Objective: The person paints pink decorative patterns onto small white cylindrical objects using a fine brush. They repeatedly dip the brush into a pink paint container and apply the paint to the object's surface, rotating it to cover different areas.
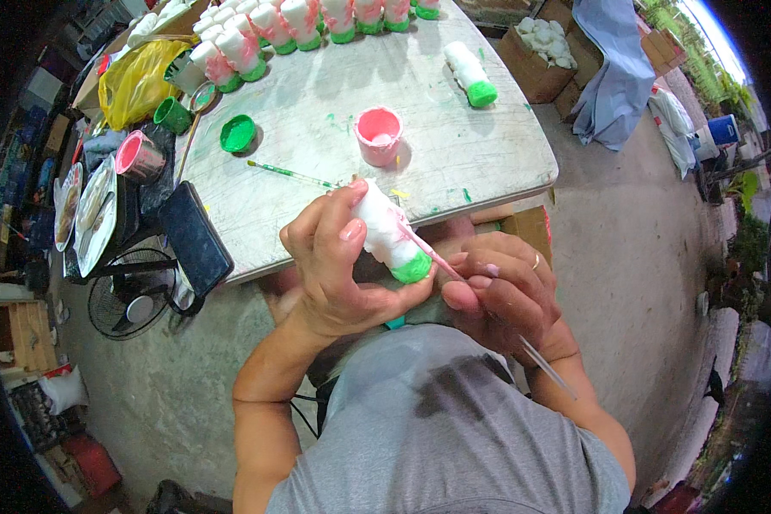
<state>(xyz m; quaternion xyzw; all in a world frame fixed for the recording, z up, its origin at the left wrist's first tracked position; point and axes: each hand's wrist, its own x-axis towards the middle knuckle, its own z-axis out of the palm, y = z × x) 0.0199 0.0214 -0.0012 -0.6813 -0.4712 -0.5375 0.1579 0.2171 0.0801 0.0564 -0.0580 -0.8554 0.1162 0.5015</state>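
Gripping a white figurine (390, 233) with a green base, the left hand (338, 265) wraps around it at the centre of the frame, fingers curled shut over its upper body. Just right of it, the right hand (505, 287) pinches a thin paintbrush (441, 257) whose pink tip touches the figurine's side. A pink paint cup (378, 134) stands above on the table (488, 163).

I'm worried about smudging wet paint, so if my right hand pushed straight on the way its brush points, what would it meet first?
Most likely the white figurine held in your left hand; the right hand aims its thin brush at its side already.
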